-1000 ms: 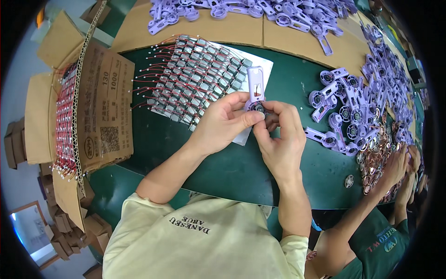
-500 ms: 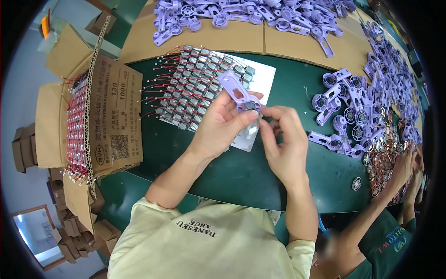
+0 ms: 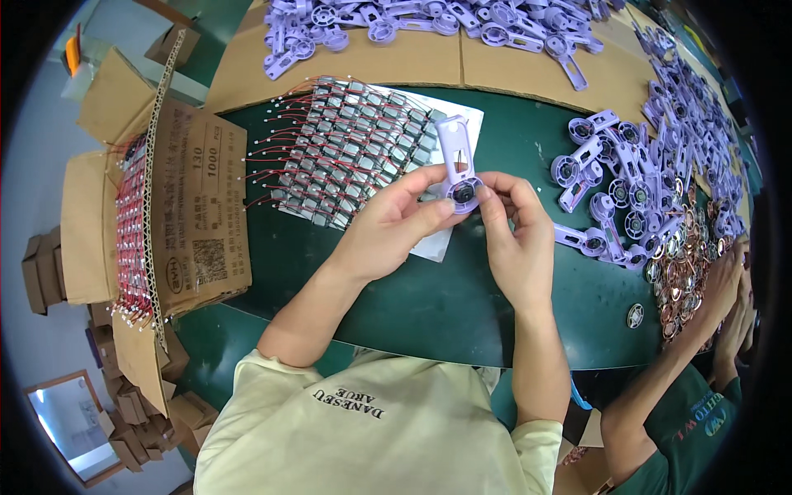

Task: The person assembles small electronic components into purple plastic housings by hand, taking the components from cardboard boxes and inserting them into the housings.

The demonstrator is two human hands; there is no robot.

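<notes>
Between both hands stands a purple plastic housing [image 3: 455, 148], its slotted handle pointing up and away and its round end toward me. A dark round part [image 3: 463, 193] sits in the ring of that end. My left hand [image 3: 404, 216] pinches the ring from the left, thumb on the rim. My right hand [image 3: 516, 219] grips it from the right with thumb and fingers. Just behind my left hand, rows of small motors [image 3: 346, 148] with red wires lie on a white foam sheet [image 3: 468, 124].
An open carton [image 3: 206, 206] holding more wired motors stands at left. Purple housings [image 3: 627, 181] and copper-coloured round parts [image 3: 676, 272] heap up at right, beside a co-worker's hands [image 3: 726, 289]. More purple housings [image 3: 495, 25] lie on cardboard [image 3: 396, 70] at the back. A single round part [image 3: 634, 315] lies on the green table [image 3: 577, 330].
The housing has turned from leaning left to nearly upright, its round end now facing me. My right hand has come up against the ring. The view has shifted slightly.
</notes>
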